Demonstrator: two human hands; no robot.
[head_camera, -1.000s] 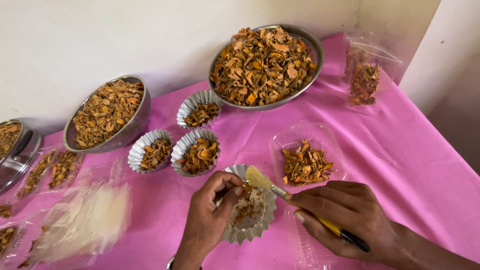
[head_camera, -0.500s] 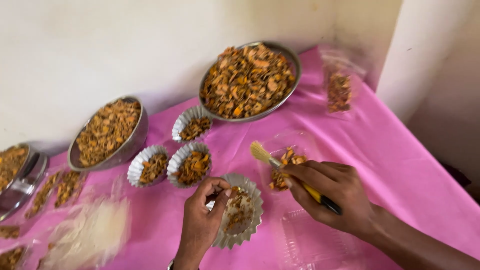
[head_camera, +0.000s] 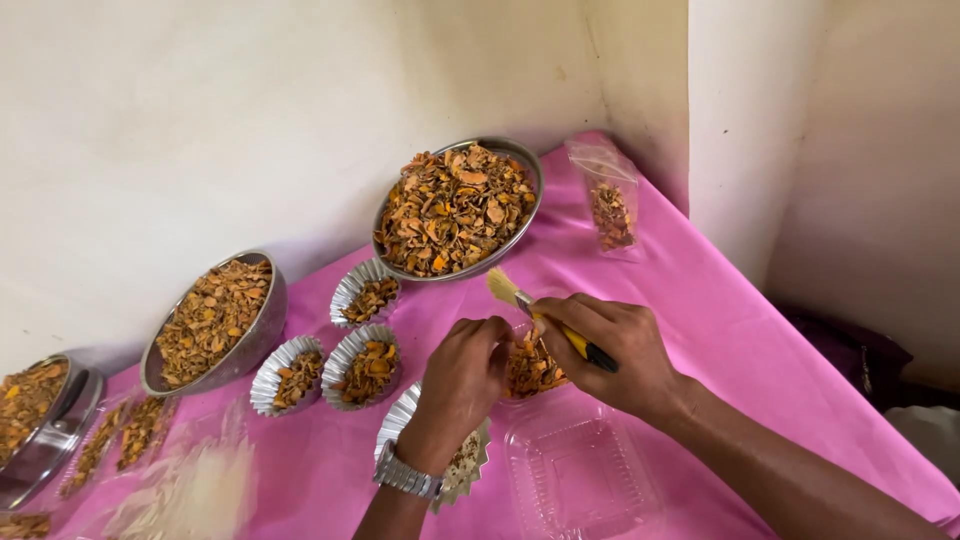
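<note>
Right hand grips a brush; left hand pinches a fluted foil cup holding dried orange chips.

A single head-worn camera looks steeply down and forward over the person's own forearms at a pink cloth-covered table. It faces a cream plaster wall corner behind the table. The view is close, with the left hand and right hand near centre. No second view shares the scene.
</note>
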